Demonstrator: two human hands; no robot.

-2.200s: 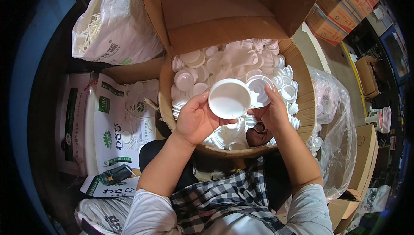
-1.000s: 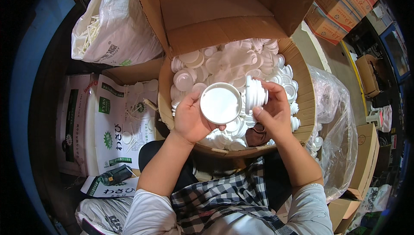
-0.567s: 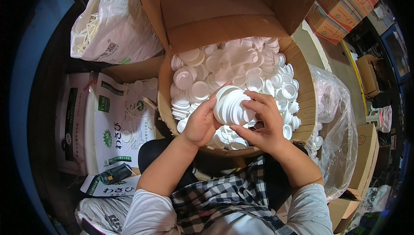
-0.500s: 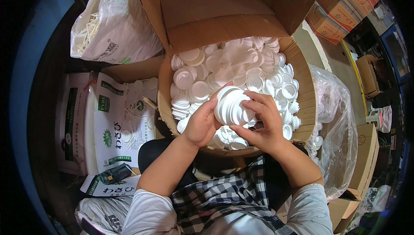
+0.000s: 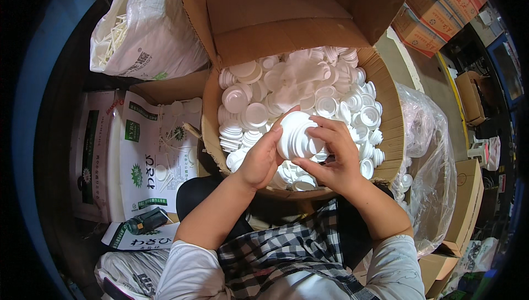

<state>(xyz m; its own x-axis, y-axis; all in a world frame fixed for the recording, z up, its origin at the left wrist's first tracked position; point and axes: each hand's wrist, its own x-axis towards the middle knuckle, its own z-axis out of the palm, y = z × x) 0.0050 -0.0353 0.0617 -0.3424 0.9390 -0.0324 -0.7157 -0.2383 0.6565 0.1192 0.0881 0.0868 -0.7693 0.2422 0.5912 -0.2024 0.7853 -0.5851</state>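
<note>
A short stack of round white plastic lids (image 5: 297, 136) is held between my two hands, over the near part of a large cardboard box. My left hand (image 5: 263, 155) cups the stack from the left, its fingers partly hidden behind the lids. On the right, my right hand (image 5: 336, 154) grips the stack's other end, thumb below and fingers curled over the rims. Under and beyond my hands, many loose white lids (image 5: 254, 115) fill the cardboard box (image 5: 391, 140), some nested in stacks, others lying singly.
The box's tall flaps (image 5: 281, 33) stand up at the back. A white sack of thin white sticks (image 5: 149, 30) sits at far left, above printed cardboard (image 5: 144, 157) carrying a dark green object (image 5: 146, 221). Clear plastic (image 5: 432, 162) hangs at the right; orange-brown cartons (image 5: 435, 22) stand beyond.
The stack has turned slightly in my hands, its left face showing more squarely. My left hand has shifted a little right; the right hand stays almost in place.
</note>
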